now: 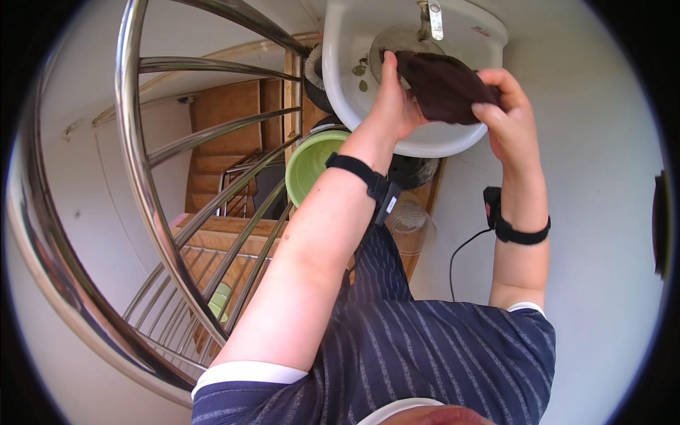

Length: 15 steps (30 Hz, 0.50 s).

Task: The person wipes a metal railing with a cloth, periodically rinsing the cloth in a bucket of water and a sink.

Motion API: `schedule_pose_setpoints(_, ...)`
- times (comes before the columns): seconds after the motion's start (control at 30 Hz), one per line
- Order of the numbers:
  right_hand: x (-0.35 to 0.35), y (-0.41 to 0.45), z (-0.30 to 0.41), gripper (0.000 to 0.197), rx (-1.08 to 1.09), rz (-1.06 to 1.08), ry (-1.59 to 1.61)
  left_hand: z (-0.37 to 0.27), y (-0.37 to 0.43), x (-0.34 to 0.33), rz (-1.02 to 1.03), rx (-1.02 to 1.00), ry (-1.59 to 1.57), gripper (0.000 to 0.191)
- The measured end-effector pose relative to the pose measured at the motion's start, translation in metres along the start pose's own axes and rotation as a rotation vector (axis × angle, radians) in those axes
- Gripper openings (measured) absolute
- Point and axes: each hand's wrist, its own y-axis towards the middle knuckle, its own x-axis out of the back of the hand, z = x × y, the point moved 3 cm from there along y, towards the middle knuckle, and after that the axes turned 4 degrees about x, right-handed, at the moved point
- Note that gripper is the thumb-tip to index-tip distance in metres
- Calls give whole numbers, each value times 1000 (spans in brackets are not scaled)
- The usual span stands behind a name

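Observation:
Over a white ceramic washbasin (419, 149), a dark brown cloth (443, 87) is stretched between my two hands. My left hand (396, 101) holds its left end, with the thumb upright at the near corner and the other fingers partly hidden by the cloth. The right end is pinched between the thumb and fingers of my right hand (507, 106). Just behind the cloth, a tap with a metal lever (435, 21) projects over the bowl. Some small green leaves (363, 85) lie on the basin's left inner wall. The cloth hides part of the bowl.
To the left curves a stainless steel stair railing (130, 95), with wooden steps (210, 180) below. A light green bucket (305, 170) stands under the basin's left side, close to my left forearm. Beneath the basin are a black container (411, 172) and a clear plastic tub (414, 234). A white wall (595, 159) rises at right.

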Motion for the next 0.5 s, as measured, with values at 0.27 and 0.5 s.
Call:
schedule_pose_setpoints(0.27,18,-28,47,58,122,-24,193,7,8,-12,-158,-12,-120,18)
schedule_pose_setpoints(0.5,63,21,-35,57,-34,-199,189,16,-27,-70,121,16,-199,29)
